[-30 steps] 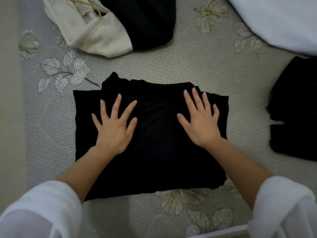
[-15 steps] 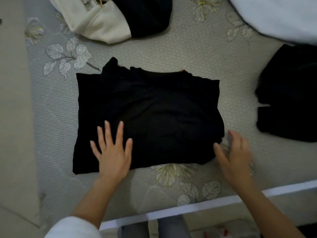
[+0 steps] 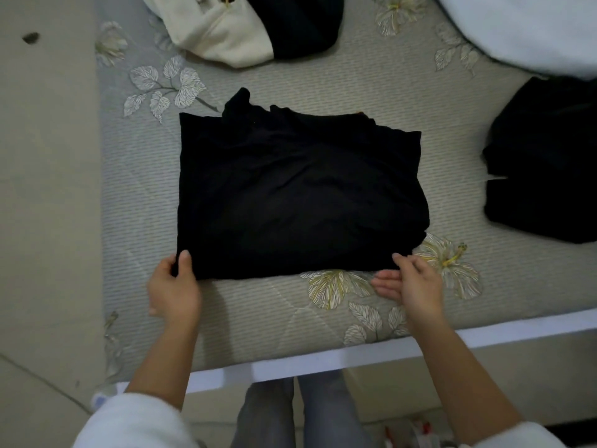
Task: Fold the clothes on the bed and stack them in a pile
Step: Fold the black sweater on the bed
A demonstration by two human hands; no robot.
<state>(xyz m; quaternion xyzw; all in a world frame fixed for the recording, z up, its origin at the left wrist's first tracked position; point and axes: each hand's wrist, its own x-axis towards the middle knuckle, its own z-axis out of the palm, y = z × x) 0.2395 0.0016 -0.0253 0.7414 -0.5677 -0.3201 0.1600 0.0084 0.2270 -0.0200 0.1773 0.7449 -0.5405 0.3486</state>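
Garment [image 3: 300, 195] folds indistinct, black pile [image 3: 546, 163] cropped

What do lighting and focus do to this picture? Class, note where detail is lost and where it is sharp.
Head view: dim, flat light, no glare; the folded black garment is a near-featureless patch with faint creases. Head view again: the mattress print, left hand and right hand are sharp; the white sleeve at bottom left is soft.

The folded garment [image 3: 300, 192] lies centrally on the bed [image 3: 355, 92]; unfolded clothes [image 3: 245, 30] lie behind it, a folded pile [image 3: 546, 163] to its right.
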